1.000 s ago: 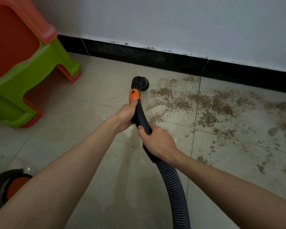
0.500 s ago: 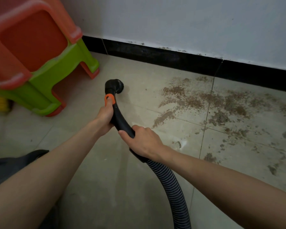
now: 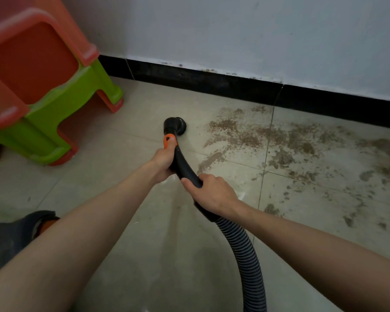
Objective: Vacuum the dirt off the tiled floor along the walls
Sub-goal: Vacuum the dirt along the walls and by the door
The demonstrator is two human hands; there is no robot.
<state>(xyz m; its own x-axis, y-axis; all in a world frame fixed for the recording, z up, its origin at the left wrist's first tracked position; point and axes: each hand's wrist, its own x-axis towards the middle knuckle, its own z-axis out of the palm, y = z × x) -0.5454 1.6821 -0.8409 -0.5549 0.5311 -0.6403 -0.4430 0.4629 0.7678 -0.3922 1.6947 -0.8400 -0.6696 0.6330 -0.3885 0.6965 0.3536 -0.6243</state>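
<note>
Nozzle (image 3: 175, 126) has swung back right toward the dirt (image 3: 245, 137), now just left of it on the tiled floor (image 3: 126, 199). Black handle tube (image 3: 185, 164) runs from near-right to far-left, nozzle end pointing at the wall. Left hand (image 3: 163, 161) and right hand (image 3: 213, 192) both grip it; hose (image 3: 245, 251) trails down.

A single head-worn wide-angle view looks forward and steeply down over both forearms at the tiled floor (image 3: 126, 221), near, facing the white wall (image 3: 234, 30) and black skirting (image 3: 212, 82).
</note>
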